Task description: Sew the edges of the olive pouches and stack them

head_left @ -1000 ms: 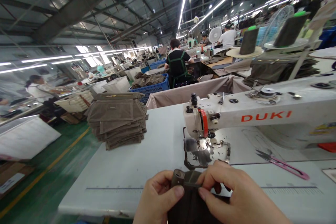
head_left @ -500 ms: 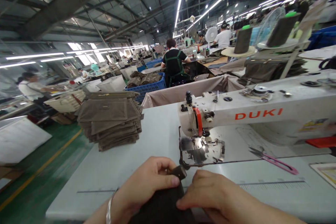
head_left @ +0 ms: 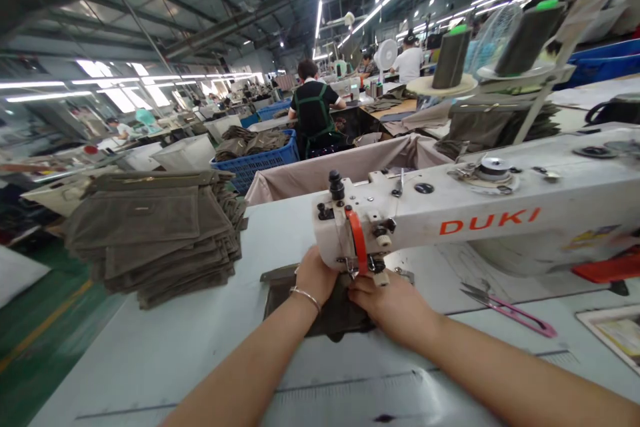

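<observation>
A white DUKI sewing machine stands on the pale table. A dark brown fabric piece lies flat under the machine's head. My left hand rests on the fabric just left of the needle, a bracelet on its wrist, its fingers hidden behind the machine head. My right hand presses down on the fabric right below the needle; its fingertips are tucked under the head.
A tall stack of brown fabric pieces sits at the table's left. Pink thread snips lie to the right. Thread cones stand behind the machine. A person in black works beyond a blue basket.
Both hands have pushed the dark fabric forward from the table's near edge to under the machine head. The camera has leaned in and turned slightly right.
</observation>
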`<state>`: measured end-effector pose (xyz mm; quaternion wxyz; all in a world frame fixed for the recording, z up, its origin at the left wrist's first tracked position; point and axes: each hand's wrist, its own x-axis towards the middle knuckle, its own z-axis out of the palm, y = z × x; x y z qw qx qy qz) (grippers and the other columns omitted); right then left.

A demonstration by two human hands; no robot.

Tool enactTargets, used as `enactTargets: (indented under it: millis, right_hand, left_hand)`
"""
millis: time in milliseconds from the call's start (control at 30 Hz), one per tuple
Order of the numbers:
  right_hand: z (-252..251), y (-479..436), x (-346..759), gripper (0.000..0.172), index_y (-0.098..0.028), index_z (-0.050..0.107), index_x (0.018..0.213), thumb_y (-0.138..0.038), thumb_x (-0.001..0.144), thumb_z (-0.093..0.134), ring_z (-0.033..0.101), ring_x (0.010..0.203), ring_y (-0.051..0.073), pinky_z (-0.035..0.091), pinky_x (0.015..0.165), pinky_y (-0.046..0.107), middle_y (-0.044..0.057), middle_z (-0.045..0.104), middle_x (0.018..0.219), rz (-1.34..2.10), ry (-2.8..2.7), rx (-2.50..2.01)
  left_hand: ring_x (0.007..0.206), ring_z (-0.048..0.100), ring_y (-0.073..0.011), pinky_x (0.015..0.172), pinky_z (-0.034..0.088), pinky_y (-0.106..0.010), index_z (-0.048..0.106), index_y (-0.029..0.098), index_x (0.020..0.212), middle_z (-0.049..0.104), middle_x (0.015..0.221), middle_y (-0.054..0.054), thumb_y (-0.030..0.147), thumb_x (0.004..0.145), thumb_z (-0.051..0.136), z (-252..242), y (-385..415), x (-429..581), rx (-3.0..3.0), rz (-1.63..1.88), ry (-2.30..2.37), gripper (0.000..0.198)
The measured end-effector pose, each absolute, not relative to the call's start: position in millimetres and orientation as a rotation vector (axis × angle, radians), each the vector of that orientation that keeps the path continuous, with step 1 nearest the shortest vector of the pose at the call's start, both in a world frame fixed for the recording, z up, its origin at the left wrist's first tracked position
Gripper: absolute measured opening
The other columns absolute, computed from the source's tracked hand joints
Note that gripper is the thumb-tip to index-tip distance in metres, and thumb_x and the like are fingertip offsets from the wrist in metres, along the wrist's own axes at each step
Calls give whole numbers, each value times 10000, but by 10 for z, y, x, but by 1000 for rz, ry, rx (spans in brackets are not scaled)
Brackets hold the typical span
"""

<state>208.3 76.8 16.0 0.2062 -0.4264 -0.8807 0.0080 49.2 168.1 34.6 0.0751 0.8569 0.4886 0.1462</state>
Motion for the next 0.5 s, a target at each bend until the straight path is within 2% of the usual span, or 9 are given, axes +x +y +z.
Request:
enactTargets:
  millis: [100, 200, 300, 500]
  right_hand:
    - [101, 642, 2139, 223, -165, 656, 1011, -81, 874, 501, 597, 1001, 209, 475, 899, 362, 67, 681, 1019, 39, -2445, -1135]
    - [18, 555, 2141, 291, -161, 631, 1083, -61, 868, 462, 583, 1053, 194, 461, 937, 355, 68, 666, 1106, 59, -2392, -1131]
    - [-20, 541, 2115, 302, -163, 628, 1086, -61, 868, 446, 594, 1042, 195, 468, 927, 361, 68, 675, 1089, 72, -2342, -1130]
    - [-20, 556, 2078, 281, -169, 633, 1066, -74, 851, 479, 592, 1053, 212, 463, 937, 384, 65, 677, 1074, 60, -2343, -1148]
  left_hand:
    - [977, 609, -252, 897, 480, -383, 682, 181, 923, 673, 968, -76, 188, 898, 561, 304, 1407, 406, 2625, 365, 1322, 124]
    - [1137, 539, -211, 1036, 408, -369, 623, 208, 1114, 621, 1171, -46, 91, 903, 520, 305, 1131, 287, 2725, 325, 1115, 262]
    - [1260, 448, -212, 1104, 351, -385, 491, 163, 1291, 534, 1322, -77, 42, 901, 481, 335, 1054, 200, 2831, 300, 944, 409]
    - [1247, 478, -172, 1098, 380, -350, 472, 179, 1297, 550, 1313, -68, 88, 934, 459, 329, 1242, 130, 2797, 284, 803, 375]
